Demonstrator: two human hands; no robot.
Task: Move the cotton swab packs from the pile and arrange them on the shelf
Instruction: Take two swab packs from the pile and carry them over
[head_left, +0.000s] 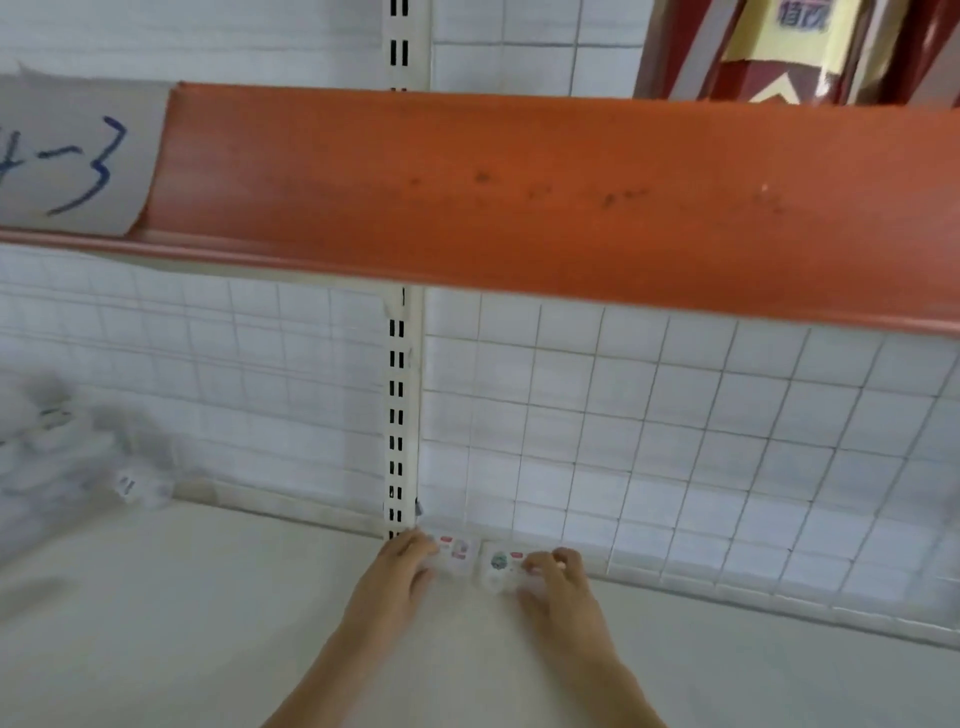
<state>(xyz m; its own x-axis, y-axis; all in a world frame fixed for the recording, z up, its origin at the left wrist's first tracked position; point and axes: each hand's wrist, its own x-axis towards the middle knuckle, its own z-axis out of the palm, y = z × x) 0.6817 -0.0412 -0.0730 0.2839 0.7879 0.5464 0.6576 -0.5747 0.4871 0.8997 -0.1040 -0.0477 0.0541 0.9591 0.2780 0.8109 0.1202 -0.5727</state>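
Hands each close a grip on 2 swab packs below the orange shelf lip, beside the slotted post.

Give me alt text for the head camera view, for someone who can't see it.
Two bare hands, left hand and right hand, each set a cotton swab pack against the wire grid back of a white shelf. A blurry pile lies far left.

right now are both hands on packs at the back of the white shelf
Yes, the left hand and right hand each rest on a pack against the grid wall.
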